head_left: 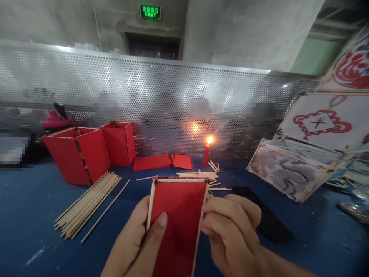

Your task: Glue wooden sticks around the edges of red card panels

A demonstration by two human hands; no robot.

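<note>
My left hand [138, 234] is closed round the left side of a red paper panel [178, 227] edged with thin wooden sticks, its thumb pressed on the red face. The panel's top corners look dark. Against the panel's right edge, the curled fingertips of my right hand [233, 227] touch the wooden stick. Whether those fingers also pinch something small is hidden. Beyond the panel lie short wooden sticks [187, 175] and a lit red candle [206, 156] standing upright. Red paper pieces [152, 162] lie flat to the left of the candle.
Two red box frames [89, 154] stand at the left, with a bundle of long sticks [86, 207] before them. A black phone-like object [265, 219] lies right of my hand. Painted paper lantern panels [319, 123] rise at the right. A perforated metal screen [161, 92] closes the back.
</note>
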